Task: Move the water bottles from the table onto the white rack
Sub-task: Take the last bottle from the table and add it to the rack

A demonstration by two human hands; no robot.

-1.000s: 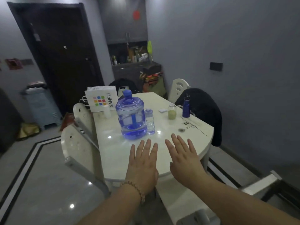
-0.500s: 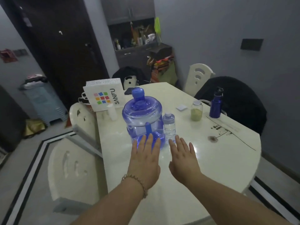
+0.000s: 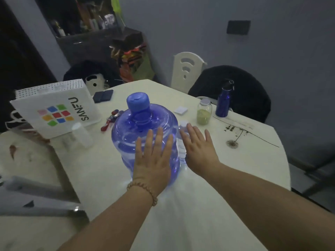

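A large blue water jug (image 3: 126, 134) with a blue cap stands upright in the middle of the white table (image 3: 235, 169). A small clear water bottle (image 3: 181, 142) stands just right of it, mostly hidden by my right hand. My left hand (image 3: 154, 156) is spread flat in front of the jug's near side, fingers apart, holding nothing. My right hand (image 3: 197, 147) is also spread open, in front of the small bottle. A dark blue metal bottle (image 3: 223, 102) stands at the far right of the table. No white rack is in view.
A white SANFU bag (image 3: 54, 109) stands at the table's far left, with a small white container (image 3: 81, 134) before it. A jar of greenish powder (image 3: 204, 114), keys (image 3: 110, 118), a dark pouch (image 3: 103, 96) and a small white pad (image 3: 181, 111) lie beyond. Chairs surround the table.
I have moved closer to the table. Both open hands have reached forward, and now lie in front of the jug and the small bottle.
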